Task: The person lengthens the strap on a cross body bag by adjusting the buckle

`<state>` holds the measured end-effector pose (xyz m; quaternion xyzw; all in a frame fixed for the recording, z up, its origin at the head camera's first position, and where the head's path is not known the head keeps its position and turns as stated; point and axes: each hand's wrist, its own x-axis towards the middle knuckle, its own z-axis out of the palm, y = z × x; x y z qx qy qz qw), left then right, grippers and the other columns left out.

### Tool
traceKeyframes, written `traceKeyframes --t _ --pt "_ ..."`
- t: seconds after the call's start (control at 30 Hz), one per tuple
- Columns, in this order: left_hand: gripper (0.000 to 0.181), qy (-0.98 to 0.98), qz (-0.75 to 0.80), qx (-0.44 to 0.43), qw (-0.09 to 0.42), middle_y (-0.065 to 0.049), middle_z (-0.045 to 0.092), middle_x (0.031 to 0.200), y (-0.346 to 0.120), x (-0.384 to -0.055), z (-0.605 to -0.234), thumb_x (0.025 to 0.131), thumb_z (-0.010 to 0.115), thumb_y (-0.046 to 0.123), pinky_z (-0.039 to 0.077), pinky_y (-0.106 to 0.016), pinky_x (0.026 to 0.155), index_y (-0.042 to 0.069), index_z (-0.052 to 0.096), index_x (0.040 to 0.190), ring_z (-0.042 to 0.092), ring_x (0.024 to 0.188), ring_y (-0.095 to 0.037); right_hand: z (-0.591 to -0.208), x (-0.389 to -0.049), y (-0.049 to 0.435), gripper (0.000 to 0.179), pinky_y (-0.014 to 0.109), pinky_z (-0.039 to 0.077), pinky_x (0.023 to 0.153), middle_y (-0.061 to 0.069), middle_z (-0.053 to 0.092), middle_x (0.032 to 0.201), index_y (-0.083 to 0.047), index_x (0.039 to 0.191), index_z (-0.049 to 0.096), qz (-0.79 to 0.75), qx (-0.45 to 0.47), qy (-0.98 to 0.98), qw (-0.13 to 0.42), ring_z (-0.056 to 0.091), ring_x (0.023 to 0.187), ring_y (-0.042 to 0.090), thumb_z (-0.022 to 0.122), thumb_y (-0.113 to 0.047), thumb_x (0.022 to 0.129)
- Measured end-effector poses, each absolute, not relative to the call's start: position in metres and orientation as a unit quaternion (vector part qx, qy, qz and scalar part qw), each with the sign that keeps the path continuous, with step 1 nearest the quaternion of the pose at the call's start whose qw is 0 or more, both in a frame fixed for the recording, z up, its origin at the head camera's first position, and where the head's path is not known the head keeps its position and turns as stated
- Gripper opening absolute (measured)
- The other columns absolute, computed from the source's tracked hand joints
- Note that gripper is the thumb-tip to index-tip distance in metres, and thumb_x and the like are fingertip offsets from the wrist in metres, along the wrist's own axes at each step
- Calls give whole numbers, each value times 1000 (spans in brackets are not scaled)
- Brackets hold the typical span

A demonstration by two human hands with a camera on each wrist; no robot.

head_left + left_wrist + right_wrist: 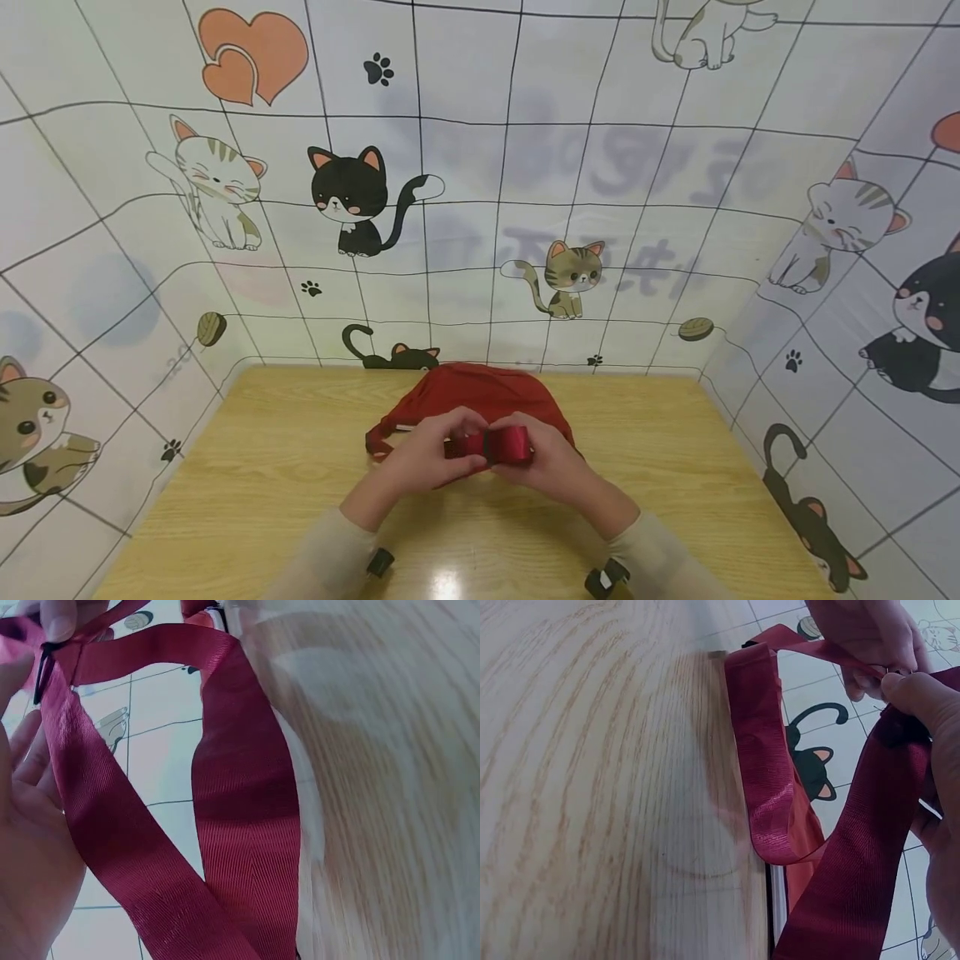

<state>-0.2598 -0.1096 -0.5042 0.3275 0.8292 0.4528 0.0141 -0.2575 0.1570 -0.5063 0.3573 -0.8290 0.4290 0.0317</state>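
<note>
A red fabric bag (487, 390) lies on the table, and its wide red strap (514, 444) is raised between both hands in front of it. My left hand (426, 454) pinches the strap beside a narrow black buckle (46, 669), seen in the left wrist view. Close against it, my right hand (551, 465) grips the strap with thumb and fingers. The right wrist view shows the two hands' fingertips meeting at the strap, near a dark fitting (900, 729). Below the hands the strap hangs in long loops (251, 802).
The wooden table (300, 500) reaches back to a white wall covering (465, 167) with grid lines and cartoon cats, which also stands along both sides. Black wrist devices (607, 577) sit at the beige sleeves (330, 554).
</note>
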Motion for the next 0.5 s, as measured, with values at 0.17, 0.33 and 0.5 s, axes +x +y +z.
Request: traceKeyframes --t 0.17,0.33,0.5 --pt "49 848 419 325 -4 17 71 118 -106 -259 -503 93 93 28 59 -32 93 31 69 135 66 104 -8 -503 -256 157 57 40 62 95 -11 74 122 -24 132 67 443 337 -831 26 71 111 15 98 -13 86" --pt "49 858 385 338 -32 16 72 122 -106 -258 -503 90 96 28 59 -30 90 25 72 133 64 105 -7 -503 -255 157 53 42 62 94 -10 76 118 -25 128 67 459 332 -824 14 72 109 16 98 -17 86" --pt "49 867 342 357 -61 14 73 121 -105 -258 -505 90 96 29 58 -30 91 22 72 132 64 104 -7 -500 -255 159 54 40 63 95 -6 72 123 -18 131 67 463 358 -810 33 70 114 16 98 -20 87"
